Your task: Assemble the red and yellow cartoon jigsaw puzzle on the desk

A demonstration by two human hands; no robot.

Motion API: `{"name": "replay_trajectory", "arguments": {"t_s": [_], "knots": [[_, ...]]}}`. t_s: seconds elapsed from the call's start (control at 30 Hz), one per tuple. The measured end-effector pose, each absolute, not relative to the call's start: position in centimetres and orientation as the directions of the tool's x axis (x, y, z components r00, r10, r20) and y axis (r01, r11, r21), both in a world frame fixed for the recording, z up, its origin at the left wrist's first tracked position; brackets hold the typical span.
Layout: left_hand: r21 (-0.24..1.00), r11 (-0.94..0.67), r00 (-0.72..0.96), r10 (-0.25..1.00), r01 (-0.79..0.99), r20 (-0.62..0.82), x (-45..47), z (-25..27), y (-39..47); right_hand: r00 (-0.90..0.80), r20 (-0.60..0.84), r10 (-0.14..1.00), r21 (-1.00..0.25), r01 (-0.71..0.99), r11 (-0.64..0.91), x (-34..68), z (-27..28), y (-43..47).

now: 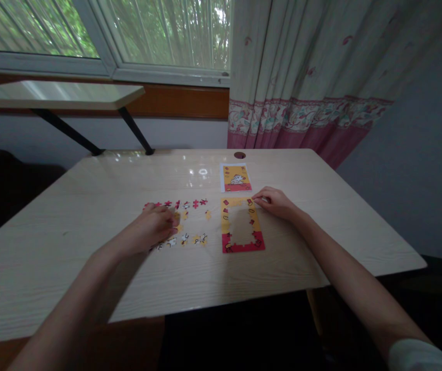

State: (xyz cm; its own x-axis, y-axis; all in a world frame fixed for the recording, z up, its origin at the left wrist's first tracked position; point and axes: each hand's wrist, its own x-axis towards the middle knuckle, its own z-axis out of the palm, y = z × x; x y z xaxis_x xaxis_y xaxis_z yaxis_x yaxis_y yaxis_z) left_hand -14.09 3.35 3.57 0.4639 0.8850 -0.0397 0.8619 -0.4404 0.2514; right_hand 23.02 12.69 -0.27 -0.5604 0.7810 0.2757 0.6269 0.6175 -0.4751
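Observation:
A jigsaw puzzle (242, 247) lies flat with its yellow and red border joined and a bare gap in its middle. At its upper right corner, my right hand (277, 202) rests with thumb and fingers pressed together on the edge. To the left, my left hand (153, 225) is over rows of loose puzzle pieces (196, 204), its fingers curled in; whatever is between them is hidden. Yellow and white pieces (199, 239) form the nearest row, and red ones the farthest. Some pieces are covered by the left hand. Behind the puzzle lies a picture card (238, 178) showing a white animal.
A pale wooden table (197, 281) carries everything. A raised shelf (89, 97) on black legs stands at its back left. Near the back edge is a round brown cable cover (240, 155). A curtain (298, 77) hangs behind on the right, beside a window (166, 33).

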Motion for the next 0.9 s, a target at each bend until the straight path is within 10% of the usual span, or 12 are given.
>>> {"name": "replay_trajectory", "arguments": {"t_s": [0.9], "knots": [[0.173,-0.392,0.411,0.907,0.903,-0.088,-13.3,2.9,4.4,-0.566,0.272,0.778,-0.479,0.622,0.619,23.0,0.0,12.6]]}}
